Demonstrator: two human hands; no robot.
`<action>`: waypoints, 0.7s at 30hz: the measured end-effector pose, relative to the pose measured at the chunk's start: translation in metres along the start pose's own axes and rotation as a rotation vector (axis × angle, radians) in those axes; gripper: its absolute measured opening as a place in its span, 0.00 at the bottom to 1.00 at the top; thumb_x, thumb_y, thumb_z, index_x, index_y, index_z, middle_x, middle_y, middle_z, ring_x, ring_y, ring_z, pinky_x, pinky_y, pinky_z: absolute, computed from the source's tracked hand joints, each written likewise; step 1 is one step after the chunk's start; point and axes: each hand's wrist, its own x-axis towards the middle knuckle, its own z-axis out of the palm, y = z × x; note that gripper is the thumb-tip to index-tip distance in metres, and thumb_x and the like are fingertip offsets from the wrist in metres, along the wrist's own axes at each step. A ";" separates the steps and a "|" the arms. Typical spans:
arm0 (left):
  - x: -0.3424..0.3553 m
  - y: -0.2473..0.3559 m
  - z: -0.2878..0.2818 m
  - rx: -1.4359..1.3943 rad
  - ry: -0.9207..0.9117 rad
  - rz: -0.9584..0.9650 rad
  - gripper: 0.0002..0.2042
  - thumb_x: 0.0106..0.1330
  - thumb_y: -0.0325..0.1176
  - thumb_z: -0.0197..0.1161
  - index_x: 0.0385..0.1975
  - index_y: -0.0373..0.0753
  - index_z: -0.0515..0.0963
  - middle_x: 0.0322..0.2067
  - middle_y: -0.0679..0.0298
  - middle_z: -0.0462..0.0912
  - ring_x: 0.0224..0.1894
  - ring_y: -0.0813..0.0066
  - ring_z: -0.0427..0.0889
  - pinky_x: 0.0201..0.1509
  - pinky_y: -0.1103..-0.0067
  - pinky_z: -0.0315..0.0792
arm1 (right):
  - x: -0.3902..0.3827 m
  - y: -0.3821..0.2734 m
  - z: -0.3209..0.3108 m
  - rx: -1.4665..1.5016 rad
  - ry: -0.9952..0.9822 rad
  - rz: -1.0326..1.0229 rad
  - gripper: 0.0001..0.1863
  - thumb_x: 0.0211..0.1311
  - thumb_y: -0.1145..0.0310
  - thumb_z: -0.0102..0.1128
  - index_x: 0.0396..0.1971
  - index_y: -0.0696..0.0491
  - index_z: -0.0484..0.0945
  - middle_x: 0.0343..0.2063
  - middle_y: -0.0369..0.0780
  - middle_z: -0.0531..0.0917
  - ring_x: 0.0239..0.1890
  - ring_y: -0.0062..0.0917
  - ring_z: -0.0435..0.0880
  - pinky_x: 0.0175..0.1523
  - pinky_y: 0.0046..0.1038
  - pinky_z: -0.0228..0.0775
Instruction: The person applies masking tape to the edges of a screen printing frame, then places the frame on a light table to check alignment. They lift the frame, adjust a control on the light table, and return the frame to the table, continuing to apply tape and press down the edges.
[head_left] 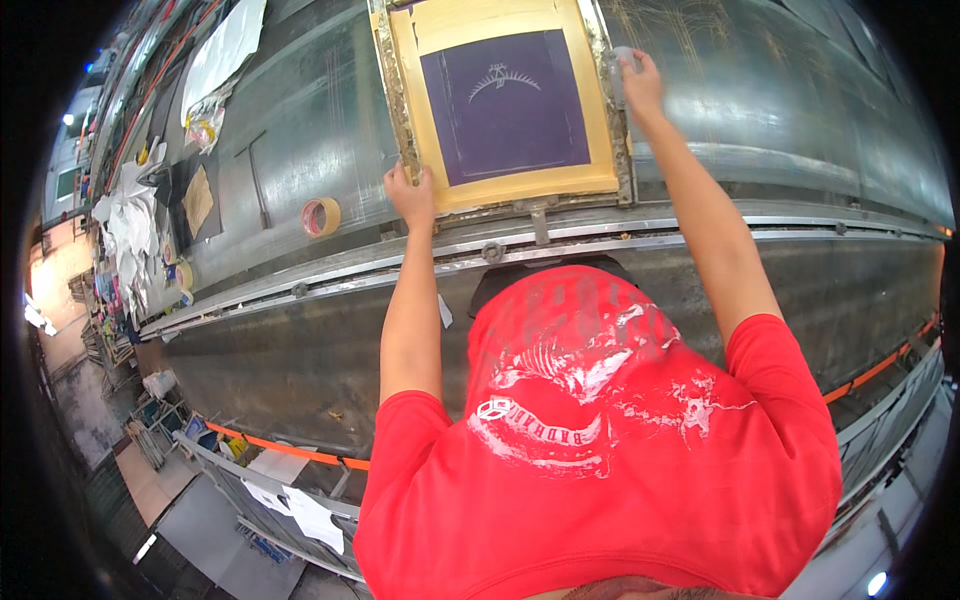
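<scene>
A screen-printing frame (pixel 398 100) lies on the long grey table in front of me. Wide yellow tape (pixel 600 130) borders its mesh, and the dark purple window (pixel 507 120) carries a pale arched design (pixel 503 80). My left hand (pixel 411 197) is closed round the near end of the frame's left bar. Beside the right bar, my right hand (pixel 645 88) has its fingers closed on a small pale grey piece (pixel 621 62). That piece rests against the bar, and its kind is too small to tell.
A metal rail (pixel 680 224) with small stops runs along the table's near edge. To the left lie a tape roll (pixel 321 217), a thin T-shaped rod (pixel 258 180), a brown scrap (pixel 198 201) and crumpled white sheets (pixel 130 225). Behind me runs an orange-edged rack (pixel 290 453).
</scene>
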 end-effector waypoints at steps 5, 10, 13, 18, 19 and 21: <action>-0.003 -0.036 -0.012 0.100 0.005 0.032 0.27 0.55 0.37 0.71 0.53 0.30 0.76 0.51 0.51 0.71 0.54 0.51 0.71 0.59 0.63 0.66 | -0.037 0.004 0.018 0.038 0.021 0.085 0.18 0.63 0.60 0.62 0.50 0.50 0.80 0.42 0.48 0.85 0.47 0.40 0.83 0.53 0.36 0.71; -0.007 -0.051 -0.023 0.142 0.003 -0.002 0.28 0.55 0.39 0.71 0.54 0.32 0.76 0.53 0.53 0.71 0.58 0.52 0.70 0.59 0.60 0.65 | -0.058 -0.014 0.030 0.019 0.059 -0.060 0.19 0.63 0.61 0.62 0.52 0.52 0.79 0.46 0.50 0.84 0.50 0.39 0.82 0.55 0.36 0.70; -0.006 -0.049 -0.027 0.183 -0.015 -0.007 0.28 0.56 0.40 0.70 0.56 0.34 0.75 0.55 0.55 0.70 0.60 0.53 0.68 0.59 0.57 0.63 | -0.060 -0.013 0.033 -0.048 0.084 -0.090 0.20 0.64 0.61 0.60 0.53 0.55 0.78 0.48 0.50 0.83 0.52 0.39 0.81 0.56 0.36 0.70; -0.007 -0.049 -0.029 0.218 -0.059 -0.021 0.31 0.56 0.40 0.69 0.62 0.36 0.72 0.57 0.57 0.68 0.62 0.55 0.65 0.58 0.56 0.62 | -0.060 -0.011 0.040 -0.118 0.072 0.014 0.22 0.65 0.60 0.59 0.56 0.55 0.77 0.50 0.50 0.83 0.53 0.42 0.81 0.58 0.36 0.69; -0.008 -0.048 -0.030 0.223 -0.073 -0.039 0.32 0.57 0.40 0.69 0.62 0.37 0.71 0.57 0.57 0.68 0.63 0.55 0.65 0.58 0.56 0.62 | -0.059 -0.008 0.041 -0.111 0.062 0.010 0.22 0.65 0.60 0.58 0.56 0.54 0.77 0.50 0.50 0.83 0.53 0.42 0.81 0.58 0.36 0.69; -0.008 -0.045 -0.033 0.249 -0.126 -0.085 0.34 0.57 0.40 0.68 0.66 0.39 0.67 0.60 0.57 0.66 0.64 0.55 0.63 0.60 0.55 0.60 | -0.060 0.000 0.044 -0.149 0.036 0.023 0.23 0.65 0.60 0.58 0.58 0.54 0.76 0.51 0.50 0.82 0.54 0.42 0.81 0.58 0.36 0.69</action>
